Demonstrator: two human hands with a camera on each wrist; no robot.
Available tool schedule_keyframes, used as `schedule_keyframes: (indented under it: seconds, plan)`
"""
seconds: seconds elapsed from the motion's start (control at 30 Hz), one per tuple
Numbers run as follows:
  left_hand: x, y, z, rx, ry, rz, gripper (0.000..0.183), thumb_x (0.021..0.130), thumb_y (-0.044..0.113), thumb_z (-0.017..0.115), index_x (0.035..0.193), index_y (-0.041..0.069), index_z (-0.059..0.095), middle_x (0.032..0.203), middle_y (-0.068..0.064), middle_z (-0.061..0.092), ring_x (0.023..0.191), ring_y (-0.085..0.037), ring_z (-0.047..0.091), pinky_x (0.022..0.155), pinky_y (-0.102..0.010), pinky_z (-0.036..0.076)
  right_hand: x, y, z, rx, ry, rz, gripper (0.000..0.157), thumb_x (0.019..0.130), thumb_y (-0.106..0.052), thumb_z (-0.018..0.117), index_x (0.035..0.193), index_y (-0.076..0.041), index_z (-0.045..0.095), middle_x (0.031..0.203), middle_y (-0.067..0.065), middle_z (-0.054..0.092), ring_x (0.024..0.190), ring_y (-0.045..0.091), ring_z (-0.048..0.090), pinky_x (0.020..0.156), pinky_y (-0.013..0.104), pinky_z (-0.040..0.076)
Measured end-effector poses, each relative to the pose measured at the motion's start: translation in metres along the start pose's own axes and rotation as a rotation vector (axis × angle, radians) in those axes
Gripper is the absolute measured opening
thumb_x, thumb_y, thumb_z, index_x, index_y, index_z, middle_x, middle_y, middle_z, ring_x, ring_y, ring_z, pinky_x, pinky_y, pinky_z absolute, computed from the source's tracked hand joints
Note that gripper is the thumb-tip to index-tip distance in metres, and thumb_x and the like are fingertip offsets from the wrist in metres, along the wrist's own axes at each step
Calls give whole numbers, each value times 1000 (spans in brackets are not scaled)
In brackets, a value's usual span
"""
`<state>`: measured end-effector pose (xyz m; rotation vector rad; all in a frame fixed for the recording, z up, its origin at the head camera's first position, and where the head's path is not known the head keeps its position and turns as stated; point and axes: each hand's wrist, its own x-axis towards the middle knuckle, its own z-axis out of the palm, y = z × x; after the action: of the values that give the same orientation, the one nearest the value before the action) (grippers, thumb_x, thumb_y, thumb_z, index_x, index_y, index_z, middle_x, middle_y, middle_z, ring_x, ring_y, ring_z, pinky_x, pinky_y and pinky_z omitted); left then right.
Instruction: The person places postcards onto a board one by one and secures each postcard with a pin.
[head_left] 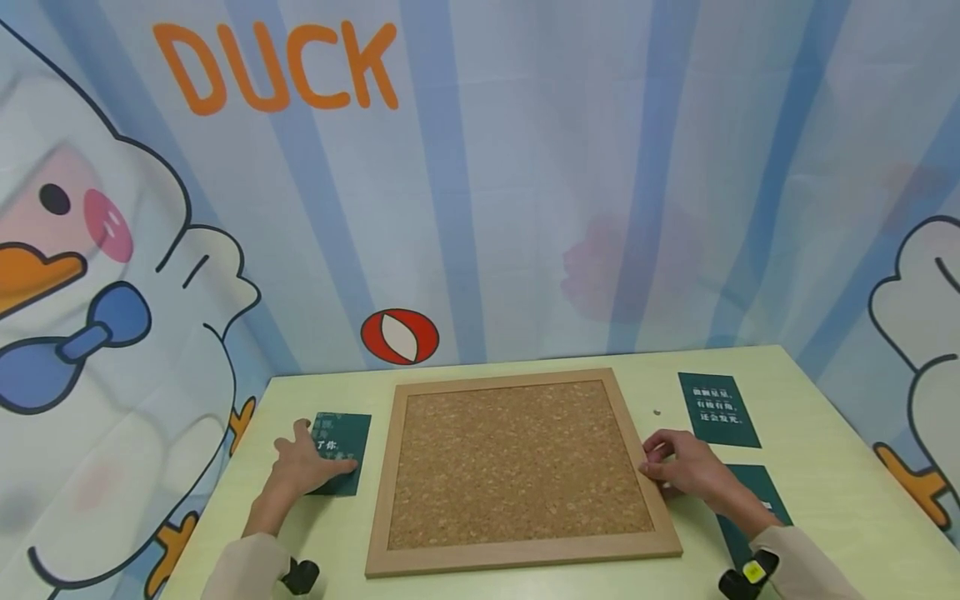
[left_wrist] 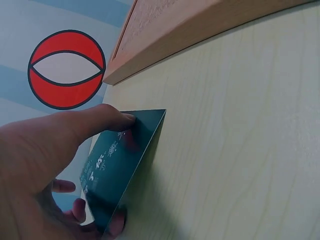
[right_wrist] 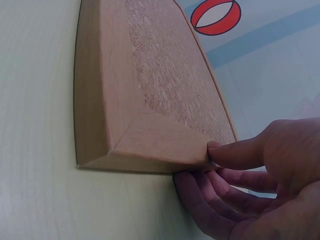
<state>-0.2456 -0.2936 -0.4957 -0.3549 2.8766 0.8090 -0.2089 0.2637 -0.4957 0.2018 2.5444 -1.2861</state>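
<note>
A cork board (head_left: 517,467) with a pale wooden frame lies on the table between the two hands. To its left, my left hand (head_left: 296,467) grips a dark green card (head_left: 348,432) with white printed characters. In the left wrist view the thumb lies on the card (left_wrist: 120,155), other fingers are at its opposite edge, and the card tilts off the table. My right hand (head_left: 693,471) pinches the board's right frame edge. The right wrist view shows the thumb on top of the frame (right_wrist: 160,142) and the curled fingers against its side, their tips partly hidden.
On the right of the pale table (head_left: 847,492) lie an upper green card (head_left: 722,410) and a lower green card (head_left: 752,482), the latter partly behind the right forearm. A tiny dark object (head_left: 657,412) sits beside the board. A printed curtain (head_left: 525,183) hangs behind.
</note>
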Motion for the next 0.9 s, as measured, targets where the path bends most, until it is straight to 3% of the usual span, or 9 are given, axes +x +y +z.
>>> schedule_keyframes:
  seconds: [0.23,0.57,0.9]
  plan:
    - [-1,0,0,-17,12,38,110,82,37,86,154,-3,13,134,-47,19,104,-62,56,87,-69,49,-1,-1,-1,10,1,-1,24,98,-1,69,119,5,59,102,16,60,79,22,64,68,38,61]
    - [1,2,-1,-64,-16,77,105,89,37,80,156,-6,11,142,-48,27,129,-65,38,99,-73,40,-1,-2,-3,18,-8,5,25,98,-2,69,120,5,58,103,16,59,81,22,64,70,38,61]
    - [-1,20,2,-127,24,76,107,88,37,81,156,-6,11,143,-45,33,131,-59,40,103,-71,40,-2,-1,1,17,-5,5,26,98,-3,69,120,5,58,102,16,60,80,21,64,70,38,61]
